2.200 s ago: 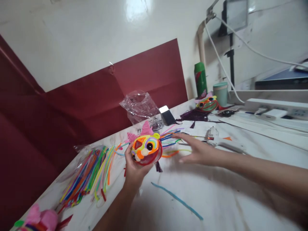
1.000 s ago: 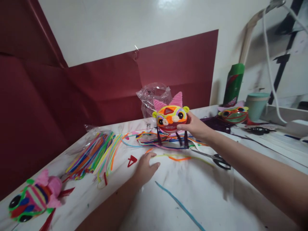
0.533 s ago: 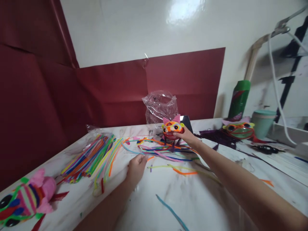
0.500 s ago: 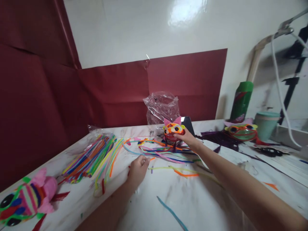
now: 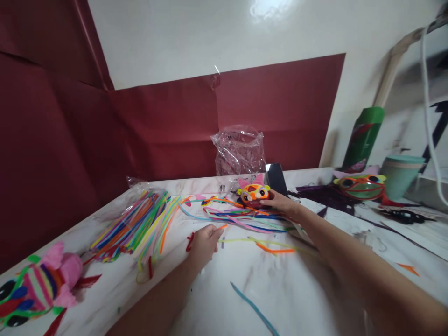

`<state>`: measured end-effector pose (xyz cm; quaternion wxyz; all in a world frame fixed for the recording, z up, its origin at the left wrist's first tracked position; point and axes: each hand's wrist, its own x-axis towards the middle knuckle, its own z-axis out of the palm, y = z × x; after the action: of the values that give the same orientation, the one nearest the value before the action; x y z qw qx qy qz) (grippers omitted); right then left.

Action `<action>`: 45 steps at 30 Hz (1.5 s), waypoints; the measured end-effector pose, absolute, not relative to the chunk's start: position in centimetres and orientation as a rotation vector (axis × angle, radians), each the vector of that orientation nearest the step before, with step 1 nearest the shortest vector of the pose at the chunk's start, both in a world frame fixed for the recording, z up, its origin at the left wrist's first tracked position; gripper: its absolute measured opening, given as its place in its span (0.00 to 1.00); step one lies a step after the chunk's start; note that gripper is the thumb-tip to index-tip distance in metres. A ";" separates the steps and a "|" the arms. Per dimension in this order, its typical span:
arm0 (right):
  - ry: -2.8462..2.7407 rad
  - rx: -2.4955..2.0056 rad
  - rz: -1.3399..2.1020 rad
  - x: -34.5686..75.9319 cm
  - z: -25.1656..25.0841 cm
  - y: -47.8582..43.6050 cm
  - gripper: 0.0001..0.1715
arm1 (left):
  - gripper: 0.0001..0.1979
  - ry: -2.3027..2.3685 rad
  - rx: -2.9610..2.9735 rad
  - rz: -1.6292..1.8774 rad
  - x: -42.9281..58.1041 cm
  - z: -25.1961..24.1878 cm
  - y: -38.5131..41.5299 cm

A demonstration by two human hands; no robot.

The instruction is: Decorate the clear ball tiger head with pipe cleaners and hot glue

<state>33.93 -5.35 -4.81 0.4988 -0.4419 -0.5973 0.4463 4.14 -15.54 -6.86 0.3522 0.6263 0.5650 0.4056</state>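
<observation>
My right hand [image 5: 280, 203] is stretched far out over the white table [image 5: 308, 289] and grips a small round pipe-cleaner creature [image 5: 253, 192] with pink ears and big eyes, which rests among loose coloured pipe cleaners [image 5: 245, 218]. My left hand [image 5: 204, 242] lies nearer to me on the table, fingers curled, its fingertips at a short orange pipe cleaner piece [image 5: 221, 227]. A red piece [image 5: 189, 241] lies just left of it.
A bundle of coloured pipe cleaners in plastic wrap [image 5: 135, 224] lies at the left. A pink striped creature [image 5: 35, 287] sits at the near left edge. Behind are a crumpled clear bag [image 5: 240, 150], a phone [image 5: 276, 178], a green bottle [image 5: 364, 138], a teal cup [image 5: 401, 176], another creature [image 5: 360, 185]. A blue pipe cleaner [image 5: 254, 310] lies near me.
The creature passed from my left hand to my right, which carried it away and set it down among the loose pipe cleaners. My left hand dropped to the table.
</observation>
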 end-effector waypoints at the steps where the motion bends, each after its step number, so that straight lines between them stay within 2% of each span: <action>1: -1.452 -1.083 1.077 34.3 -4.5 -5.5 0.30 | 0.17 1.471 1.646 1.080 4.1 -6.9 -15.5; 6: -1.364 -1.264 0.904 36.6 -2.0 -6.2 0.33 | 0.20 1.440 1.705 1.285 3.6 -7.2 -15.2; 8: -1.326 -1.309 0.807 36.7 -0.7 -7.0 0.28 | 0.20 1.423 1.616 1.327 3.6 -7.1 -14.9; 11: -1.379 -1.258 0.760 33.8 0.4 -10.3 0.16 | 0.22 1.360 1.361 1.449 3.9 -6.4 -14.7; 14: -1.572 -1.133 0.913 27.2 -0.1 -15.6 0.08 | 0.24 1.246 1.090 1.605 4.3 -5.2 -14.8; 15: -1.631 -1.089 0.981 24.6 -0.6 -17.3 0.08 | 0.24 1.207 1.023 1.644 4.5 -4.8 -15.0; 18: -1.681 -1.015 1.153 17.5 -2.7 -21.2 0.17 | 0.22 1.131 0.955 1.717 4.7 -3.5 -16.1; 20: -1.520 -0.944 1.360 14.6 -3.9 -22.2 0.16 | 0.19 1.126 1.023 1.756 4.8 -2.7 -16.9; 23: -1.430 -0.909 1.373 13.2 -4.9 -21.9 0.13 | 0.15 1.144 1.147 1.843 4.6 -1.9 -17.4; 33: -1.581 -1.040 1.082 15.4 -5.4 -19.4 0.10 | 0.08 1.276 1.323 1.659 2.2 -4.1 -14.1; 39: -1.321 -1.243 0.687 25.6 -2.6 -14.7 0.13 | 0.05 1.326 1.424 1.637 2.0 -5.3 -13.5; 45: -1.125 -1.393 0.595 33.4 -0.9 -15.6 0.17 | 0.05 1.369 1.663 1.539 2.9 -4.9 -14.4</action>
<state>33.43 -15.61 -0.87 0.5869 -0.5976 -0.4829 0.2555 2.86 -14.43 -4.93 0.2447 0.6090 0.5016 0.5636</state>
